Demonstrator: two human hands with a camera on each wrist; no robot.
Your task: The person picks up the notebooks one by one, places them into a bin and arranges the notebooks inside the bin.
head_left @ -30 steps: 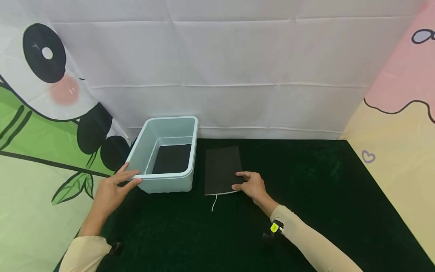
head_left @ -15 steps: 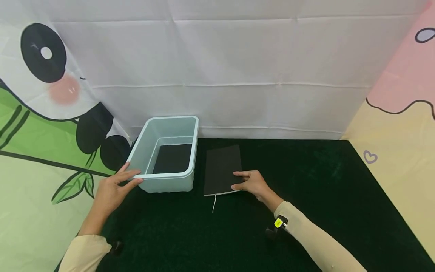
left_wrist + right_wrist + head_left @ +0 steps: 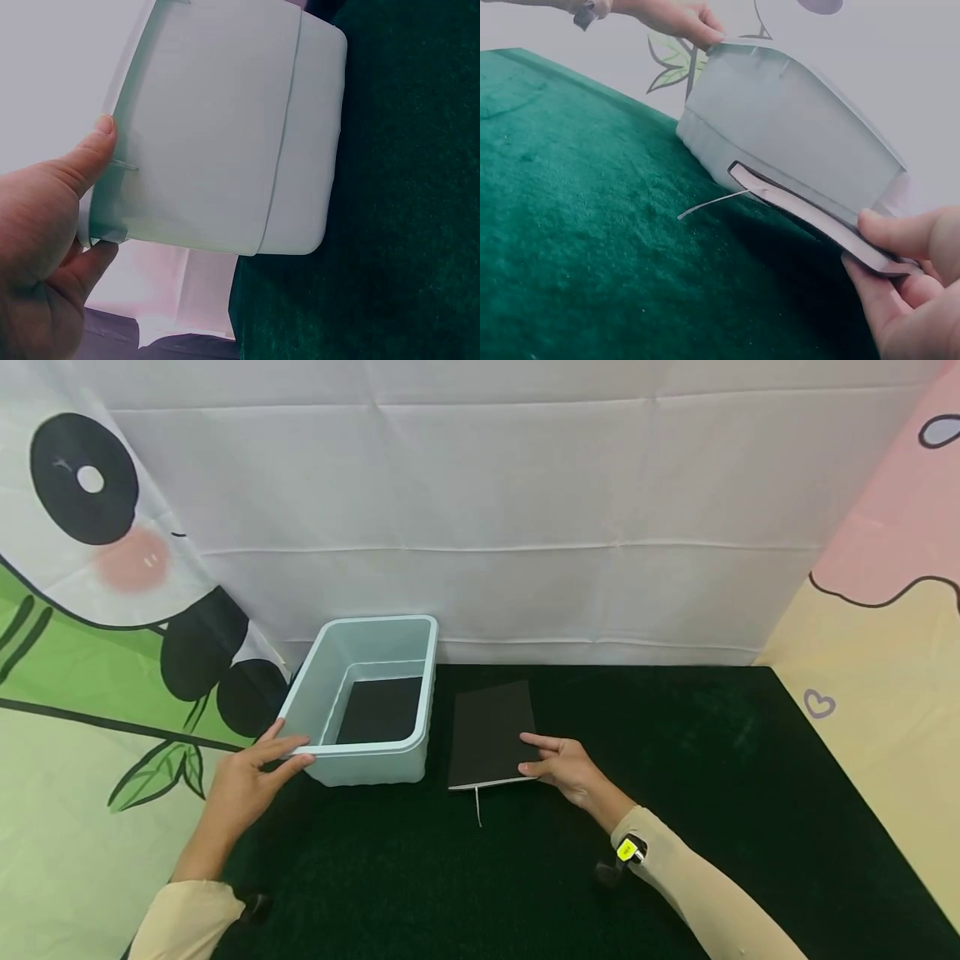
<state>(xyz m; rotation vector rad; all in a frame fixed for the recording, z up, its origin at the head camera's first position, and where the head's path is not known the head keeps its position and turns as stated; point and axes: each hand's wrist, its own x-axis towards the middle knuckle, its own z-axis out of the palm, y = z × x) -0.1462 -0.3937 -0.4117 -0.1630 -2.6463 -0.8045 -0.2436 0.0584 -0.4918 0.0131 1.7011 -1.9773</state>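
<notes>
A pale blue-green plastic bin [image 3: 367, 762] stands on the dark green cloth, with a flat black item [image 3: 380, 710] lying on its floor. My left hand [image 3: 247, 785] grips the bin's near left corner, thumb and fingers at the rim; the left wrist view shows the thumb [image 3: 94, 150] along the rim's outer side. To the right of the bin, my right hand [image 3: 567, 770] pinches a black notebook [image 3: 491, 735] by its right edge. In the right wrist view the notebook's pale page edge [image 3: 802, 208] is tilted above the cloth, and a thin ribbon bookmark [image 3: 712, 202] hangs from it.
A dark green velvet cloth [image 3: 675, 827] covers the table. Behind it rises a white fabric backdrop [image 3: 510, 510]. Printed cartoon panels flank the table, green on the left [image 3: 90, 677] and pink and yellow on the right [image 3: 877, 643].
The right hand has shifted very slightly to the right, still pinching the notebook, and the ribbon bookmark has swung a little. The left hand and the bin stay in place.
</notes>
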